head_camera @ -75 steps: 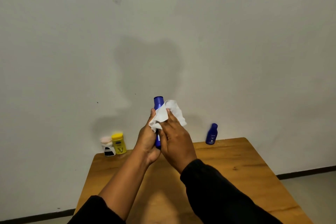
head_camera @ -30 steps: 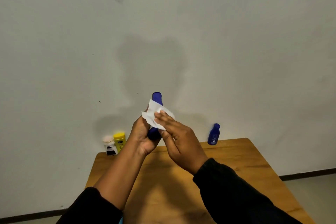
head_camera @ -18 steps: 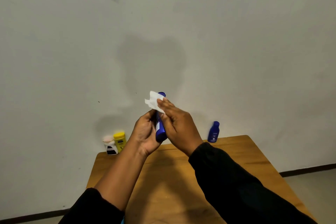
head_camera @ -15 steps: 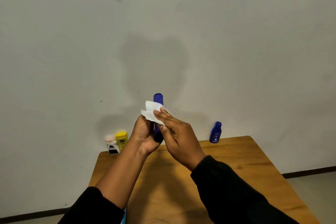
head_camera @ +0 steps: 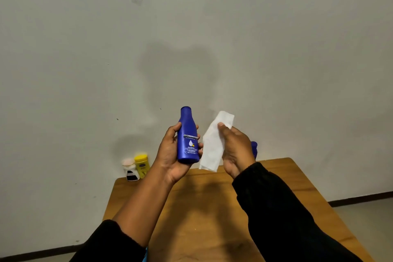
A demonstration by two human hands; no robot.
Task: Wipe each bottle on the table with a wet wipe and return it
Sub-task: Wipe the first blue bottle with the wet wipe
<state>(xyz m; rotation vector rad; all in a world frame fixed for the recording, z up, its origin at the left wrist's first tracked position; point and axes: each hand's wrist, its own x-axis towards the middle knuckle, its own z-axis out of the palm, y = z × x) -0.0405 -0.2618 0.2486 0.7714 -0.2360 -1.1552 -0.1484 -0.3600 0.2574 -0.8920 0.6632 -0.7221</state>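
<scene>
Your left hand (head_camera: 173,155) grips the tall blue plastic bottle (head_camera: 188,136) upright above the wooden desk (head_camera: 287,193); your right hand (head_camera: 235,149) clasps the white wet wipe (head_camera: 212,149) beside it, hiding most of a small blue bottle (head_camera: 254,149). A yellow container (head_camera: 141,165) and a white jar (head_camera: 130,169) stand at the far left corner.

Wooden table with three small containers resting along its far edge.
The brown rectangular wooden table (head_camera: 276,189) is standing against the wall. At its far left corner, a yellow plastic bottle with a yellow cap (head_camera: 142,165) is standing upright, and a white container with a pale pink lid and a black label (head_camera: 130,169) is sitting just beside it on the left. Near the far right edge, a small dark blue bottle (head_camera: 254,148) is showing only partly, mostly hidden.
</scene>
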